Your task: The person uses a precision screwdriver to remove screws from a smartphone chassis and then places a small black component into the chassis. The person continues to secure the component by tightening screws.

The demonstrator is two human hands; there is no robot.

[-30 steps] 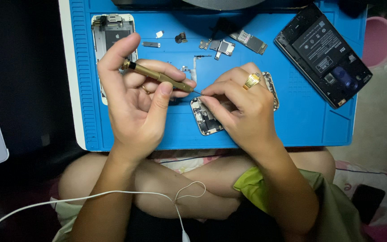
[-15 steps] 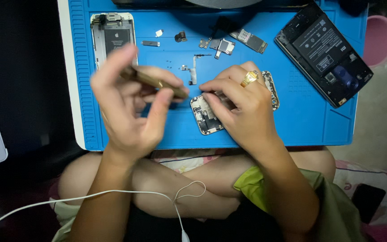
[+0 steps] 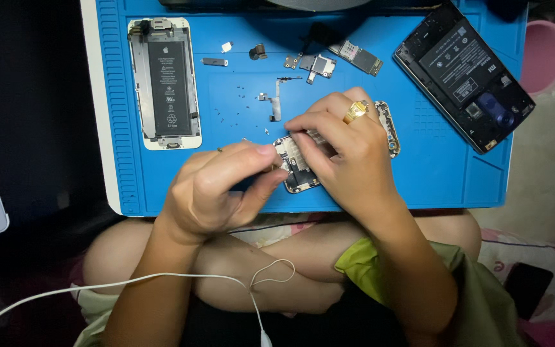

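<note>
A small opened phone body [image 3: 295, 172] lies on the blue work mat [image 3: 239, 186] near its front edge. My right hand [image 3: 348, 151], with a gold ring on one finger, covers most of the phone and grips it from above. My left hand [image 3: 216, 186] is curled just left of it, thumb and forefinger pinched against the phone's left end. The brass screwdriver it holds is almost wholly hidden inside the fist.
On the mat lie a white phone housing with a black battery [image 3: 165, 83], a black phone with its back off [image 3: 464, 77], small boards [image 3: 316, 64], a flex strip [image 3: 276, 106] and several tiny screws. A pink bowl [image 3: 544, 54] stands right. A white cable [image 3: 162, 279] crosses my lap.
My left hand has come down and turned over, from raised with the screwdriver across its fingers to a curled fist at the phone's left end. My right hand stays on the phone.
</note>
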